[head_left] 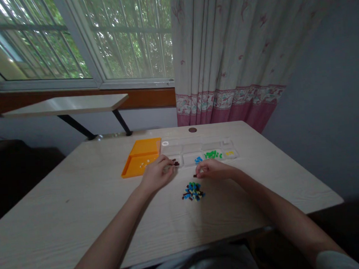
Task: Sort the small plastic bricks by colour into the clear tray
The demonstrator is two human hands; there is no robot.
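Observation:
My right hand (213, 169) pinches a small dark brown block (195, 175) between thumb and finger, just above the table. Below it lies a mixed pile of small blocks (194, 191) in blue, brown, green and pale yellow. My left hand (158, 171) is at the near left compartment of a clear divided tray (193, 153), fingers curled together beside dark brown blocks (176, 163). Whatever its fingertips hold is too small to make out. Other compartments contain blue blocks (198, 160), green blocks (212, 154) and yellow blocks (229, 153).
An orange open case (143, 147) with a few white pieces (143, 165) stands left of the tray, partly behind my left hand. A raised shelf (71, 104) is at the table's back left. Behind the table (89, 205) are a window and a curtain (223, 58).

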